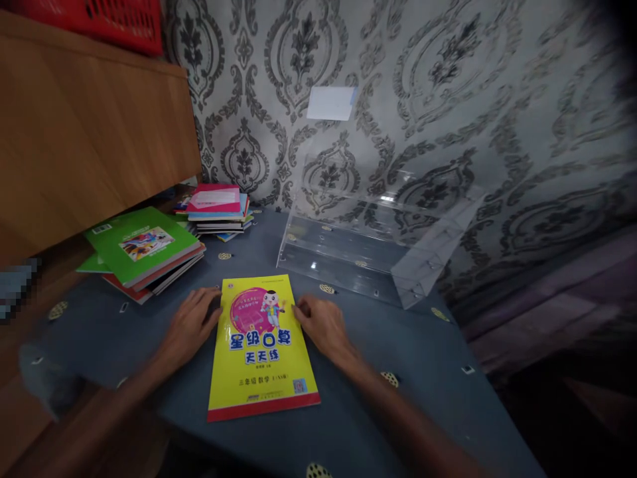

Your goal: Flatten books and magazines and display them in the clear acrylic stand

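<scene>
Flanking the yellow book point(261, 348): seen from the head, the left hand point(194, 315) and the right hand point(323, 325) stand on opposite sides of it, well apart from each other.
Yellow book: flat on the bench point(403, 342), front cover up, its red bottom strip toward the bench's front edge; it lies between the two hands.
Left hand: at the upper part of the book's left side, fingers bent, fingertips right at the edge; whether they grip it, I cannot tell.
Right hand: at the upper part of the book's right side, fingers curled inward, fingertips at the edge; whether they clamp it or only touch, I cannot tell.
Clear stand: the transparent stand point(343, 265) is toward the bench's back edge, beyond the book and to its right, a white card point(331, 103) at its top.
Book stacks: the green-topped stack point(144, 249) sits by the bench's left edge; the pink-topped stack point(216, 202) is near the back left corner.
Cabinet: a wooden cabinet point(94, 133) rises at the left, a red basket point(124, 26) on it.
</scene>
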The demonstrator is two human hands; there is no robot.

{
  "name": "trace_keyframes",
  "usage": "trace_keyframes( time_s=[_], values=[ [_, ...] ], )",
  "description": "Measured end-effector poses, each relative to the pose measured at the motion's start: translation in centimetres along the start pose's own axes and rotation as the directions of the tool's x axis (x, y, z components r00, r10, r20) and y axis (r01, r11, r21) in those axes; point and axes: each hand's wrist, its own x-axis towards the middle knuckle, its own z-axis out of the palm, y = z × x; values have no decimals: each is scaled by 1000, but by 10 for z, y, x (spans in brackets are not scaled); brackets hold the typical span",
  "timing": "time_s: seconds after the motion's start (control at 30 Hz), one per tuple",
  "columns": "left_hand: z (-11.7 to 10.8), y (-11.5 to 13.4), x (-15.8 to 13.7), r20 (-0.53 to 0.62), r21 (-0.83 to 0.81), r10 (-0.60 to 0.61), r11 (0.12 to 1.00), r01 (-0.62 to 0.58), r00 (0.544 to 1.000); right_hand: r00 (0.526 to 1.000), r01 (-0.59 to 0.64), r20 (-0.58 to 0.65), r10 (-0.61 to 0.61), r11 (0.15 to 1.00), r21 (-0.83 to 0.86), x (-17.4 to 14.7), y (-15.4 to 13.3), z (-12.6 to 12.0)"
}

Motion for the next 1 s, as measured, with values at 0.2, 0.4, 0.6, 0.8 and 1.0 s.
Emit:
trace_keyframes(
  time_s=[0.2,0.4,0.6,0.8,1.0],
  values=[
    [17,-3,-6,69,41,63,997,-66,996,865,447,212,-454,891,83,11,-64,30],
    [18,-4,-7,75,79,125,988,-131,989,779,528,353,-518,846,76,33,-82,64],
    [24,-4,-7,55,125,92,987,-99,994,849,447,347,-399,892,-68,36,-51,49],
    [24,-8,-8,58,156,122,979,-130,991,928,312,259,-267,938,-149,33,-7,24],
    [16,5,6,112,238,190,948,-211,976,936,324,181,-303,941,-100,33,14,26]
  ],
)
